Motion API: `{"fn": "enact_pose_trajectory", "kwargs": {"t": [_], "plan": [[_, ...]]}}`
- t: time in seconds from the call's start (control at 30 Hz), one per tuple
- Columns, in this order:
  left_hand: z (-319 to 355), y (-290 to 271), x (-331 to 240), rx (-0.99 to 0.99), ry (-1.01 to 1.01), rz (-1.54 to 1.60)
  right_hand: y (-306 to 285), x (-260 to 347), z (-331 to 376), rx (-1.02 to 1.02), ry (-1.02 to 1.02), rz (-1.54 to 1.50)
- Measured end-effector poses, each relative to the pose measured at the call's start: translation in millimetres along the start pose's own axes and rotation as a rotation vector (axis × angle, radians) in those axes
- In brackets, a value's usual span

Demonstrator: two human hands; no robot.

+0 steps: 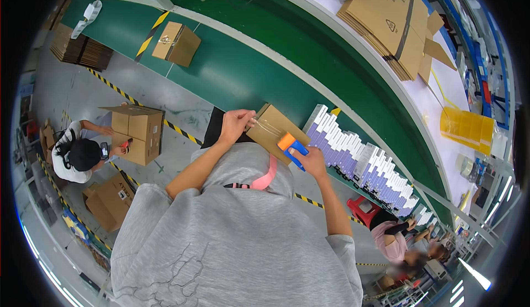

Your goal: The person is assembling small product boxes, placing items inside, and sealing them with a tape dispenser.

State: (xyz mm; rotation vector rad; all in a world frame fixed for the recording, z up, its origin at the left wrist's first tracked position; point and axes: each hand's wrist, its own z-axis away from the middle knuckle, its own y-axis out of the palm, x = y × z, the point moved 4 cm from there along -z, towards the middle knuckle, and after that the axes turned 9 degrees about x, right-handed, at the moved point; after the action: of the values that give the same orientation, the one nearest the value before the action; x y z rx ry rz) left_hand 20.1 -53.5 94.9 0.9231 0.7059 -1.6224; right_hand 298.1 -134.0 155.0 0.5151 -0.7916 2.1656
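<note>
Box (269, 136) lies between the hands at the edge of the counter (229, 78), long axis running ten to four o'clock. Left hand (236, 126) is nearer its ten o'clock end, fingers bunched; whether they grip anything cannot be told. Right hand (311, 162) grasps the dispenser (291, 146) over the four o'clock end. Clear tape (269, 125) is hard to trace; underside hidden.

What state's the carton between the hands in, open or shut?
Looks shut: the carton shows a flat face, no raised flap, with clear tape running along it toward the dispenser in the right hand. Underside hidden.
</note>
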Motion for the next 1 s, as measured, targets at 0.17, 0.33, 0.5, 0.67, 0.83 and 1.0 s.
{"fn": "enact_pose_trajectory", "kwargs": {"t": [0.17,0.33,0.5,0.67,0.83,1.0], "plan": [[-19.1,-9.7,23.3,0.106,-0.061,0.07,4.1,1.7,-4.9,0.026,0.057,0.062],[-20.7,-9.3,17.0,0.135,-0.01,-0.001,4.6,11.0,-5.7,0.016,0.057,0.053],[-26.1,-6.3,14.7,0.085,0.044,-0.198,4.8,9.9,-8.5,0.022,0.074,0.052],[-27.8,2.3,19.9,-0.034,0.149,-0.41,5.9,13.8,-10.3,0.042,0.055,0.023],[-26.5,18.5,22.8,-0.114,0.105,-0.704,6.7,14.9,-12.2,0.054,0.091,0.034],[-31.8,25.1,31.5,-0.083,0.232,-0.781,21.2,-34.8,-32.2,-0.13,-0.098,0.137]]}}
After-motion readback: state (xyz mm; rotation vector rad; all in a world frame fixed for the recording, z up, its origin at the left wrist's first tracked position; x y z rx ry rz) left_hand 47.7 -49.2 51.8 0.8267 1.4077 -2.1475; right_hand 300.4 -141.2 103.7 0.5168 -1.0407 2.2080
